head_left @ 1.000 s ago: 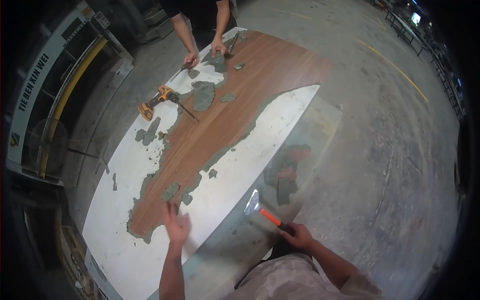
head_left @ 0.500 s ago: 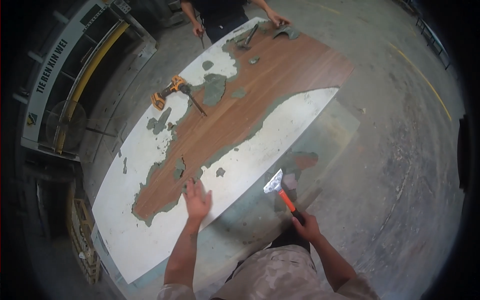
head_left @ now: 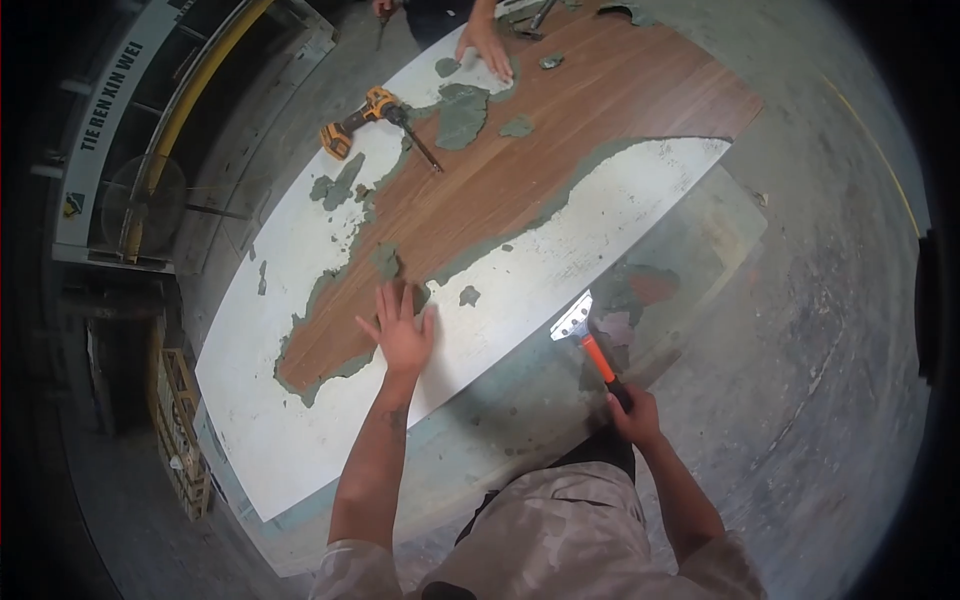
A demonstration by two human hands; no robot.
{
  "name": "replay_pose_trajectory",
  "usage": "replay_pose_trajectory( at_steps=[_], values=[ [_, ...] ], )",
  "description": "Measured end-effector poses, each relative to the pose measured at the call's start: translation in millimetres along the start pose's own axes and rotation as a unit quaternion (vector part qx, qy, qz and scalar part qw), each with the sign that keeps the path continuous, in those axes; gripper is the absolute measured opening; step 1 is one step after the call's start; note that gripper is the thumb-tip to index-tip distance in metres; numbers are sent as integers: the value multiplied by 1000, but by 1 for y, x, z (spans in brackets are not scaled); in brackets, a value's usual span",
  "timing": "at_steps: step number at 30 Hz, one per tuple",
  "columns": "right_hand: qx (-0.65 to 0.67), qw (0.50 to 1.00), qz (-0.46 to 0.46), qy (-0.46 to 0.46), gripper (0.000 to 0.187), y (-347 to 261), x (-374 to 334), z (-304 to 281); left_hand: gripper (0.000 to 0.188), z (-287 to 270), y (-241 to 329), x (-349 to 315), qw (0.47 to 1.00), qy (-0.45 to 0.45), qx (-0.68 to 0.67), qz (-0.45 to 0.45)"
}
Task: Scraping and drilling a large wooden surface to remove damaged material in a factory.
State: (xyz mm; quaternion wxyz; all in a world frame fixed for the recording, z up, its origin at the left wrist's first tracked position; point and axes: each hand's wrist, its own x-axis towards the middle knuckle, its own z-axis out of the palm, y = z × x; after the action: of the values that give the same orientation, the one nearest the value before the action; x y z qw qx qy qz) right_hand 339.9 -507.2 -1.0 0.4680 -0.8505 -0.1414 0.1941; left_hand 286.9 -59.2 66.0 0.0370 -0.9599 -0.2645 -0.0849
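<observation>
A large panel with curved long sides has a white coating [head_left: 470, 345], partly stripped to bare brown wood-grain [head_left: 490, 195]. My left hand [head_left: 403, 338] lies on its near part, fingers spread, straddling the edge between coating and wood. Just beyond the fingertips is a loose grey-green flake [head_left: 384, 260]; whether they touch it I cannot tell. My right hand [head_left: 636, 416] grips the black end of a scraper [head_left: 597, 358] with an orange handle and wide metal head. The scraper is held up off the panel, beside its right edge.
An orange and black power drill [head_left: 362, 120] with a long bit lies on the panel, near several grey-green flakes [head_left: 462, 115]. Across the panel, a co-worker's hand [head_left: 486, 48] rests on the coating. A greenish sheet [head_left: 700, 240] sticks out underneath. A machine [head_left: 120, 130] stands at left, near a wooden crate [head_left: 183, 430].
My left hand has shifted slightly left and its fingers have spread. The co-worker's hand has moved from the far end to the flakes by the drill. The whole view has shifted.
</observation>
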Motion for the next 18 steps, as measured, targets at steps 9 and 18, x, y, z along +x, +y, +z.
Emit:
replay_pose_trajectory(
  at_steps=[9,18],
  values=[
    [11,999,35,6,37,-4,10,1,67,32,11,84,972,-60,-136,185],
    [38,996,81,23,39,16,19,7,48,41,16,112,961,-49,-42,269]
  ],
)
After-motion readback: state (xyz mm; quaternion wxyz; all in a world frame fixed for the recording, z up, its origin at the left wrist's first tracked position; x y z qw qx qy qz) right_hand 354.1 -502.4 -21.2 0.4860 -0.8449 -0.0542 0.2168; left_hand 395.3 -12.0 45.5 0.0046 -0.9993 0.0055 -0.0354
